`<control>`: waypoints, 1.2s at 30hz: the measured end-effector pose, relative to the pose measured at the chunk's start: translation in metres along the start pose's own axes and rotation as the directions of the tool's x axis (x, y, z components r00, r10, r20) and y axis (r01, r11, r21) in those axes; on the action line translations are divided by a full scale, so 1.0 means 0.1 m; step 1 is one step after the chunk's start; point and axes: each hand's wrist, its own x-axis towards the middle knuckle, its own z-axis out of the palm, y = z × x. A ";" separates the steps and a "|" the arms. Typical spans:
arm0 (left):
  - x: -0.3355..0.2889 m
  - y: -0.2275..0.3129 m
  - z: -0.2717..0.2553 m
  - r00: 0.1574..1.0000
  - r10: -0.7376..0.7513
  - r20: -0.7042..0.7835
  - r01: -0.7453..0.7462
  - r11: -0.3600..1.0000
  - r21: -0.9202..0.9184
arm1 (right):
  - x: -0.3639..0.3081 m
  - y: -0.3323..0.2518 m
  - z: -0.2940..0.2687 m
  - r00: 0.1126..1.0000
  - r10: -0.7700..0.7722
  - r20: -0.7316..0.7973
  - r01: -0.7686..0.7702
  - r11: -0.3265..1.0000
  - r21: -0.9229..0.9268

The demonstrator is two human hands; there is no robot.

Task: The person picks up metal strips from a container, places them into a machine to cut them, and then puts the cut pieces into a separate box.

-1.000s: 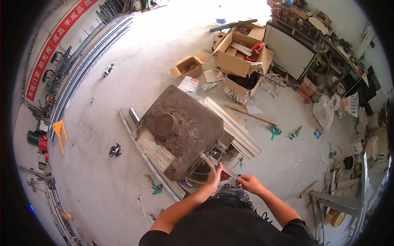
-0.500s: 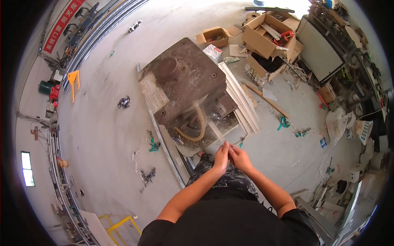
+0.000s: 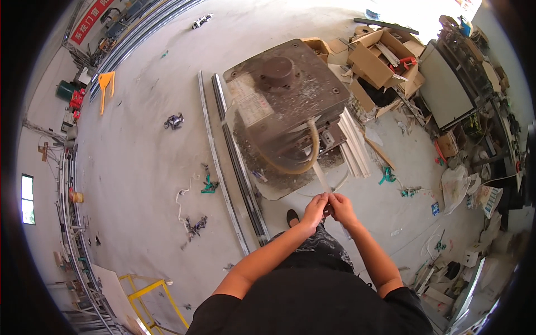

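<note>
My left hand [image 3: 316,209] and my right hand [image 3: 341,209] meet close together in front of my body. Their fingers are closed around the near end of a narrow pale strip [image 3: 322,177]. From there the strip runs forward onto a dusty brown machine [image 3: 304,72] with a round knob-like cap on top. A yellowish hose [image 3: 316,142] curves over the machine's near side, beside the strip's far end. A thin pale loop, perhaps a cord, shows just right of the strip. What lies inside my fingers is hidden.
White profiles [image 3: 353,148] lean along the machine's right side. Long metal rails [image 3: 215,162] lie on the floor to its left. Cardboard boxes [image 3: 371,64] and scraps fill the far right. A yellow frame [image 3: 148,290] stands at lower left, and green straps [image 3: 210,185] lie on the floor.
The view has shifted, so the machine appears farther right and more of the rails shows. Both hands still hold the strip's end, now a little farther apart, and a shoe has come into sight.
</note>
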 end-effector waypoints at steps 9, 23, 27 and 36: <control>-0.02 -0.05 -0.40 0.975 -0.194 0.109 0.185 0.978 0.094 | -0.64 0.58 -0.46 0.989 0.009 -0.144 -0.058 0.940 -0.337; 0.08 0.09 -0.24 0.949 -0.207 0.237 0.168 0.970 0.175 | 0.81 -1.09 -0.74 0.545 -0.817 -0.187 0.165 0.324 -0.932; 0.20 0.02 -0.41 0.985 -0.168 0.044 0.165 0.984 0.073 | 1.07 -0.83 -0.40 0.762 -0.632 -0.143 -0.015 0.203 -0.979; 0.47 0.07 0.36 0.994 -0.098 -0.047 0.095 0.994 -0.059 | 0.81 -1.06 -0.60 0.871 -0.477 -0.115 0.036 0.296 -0.955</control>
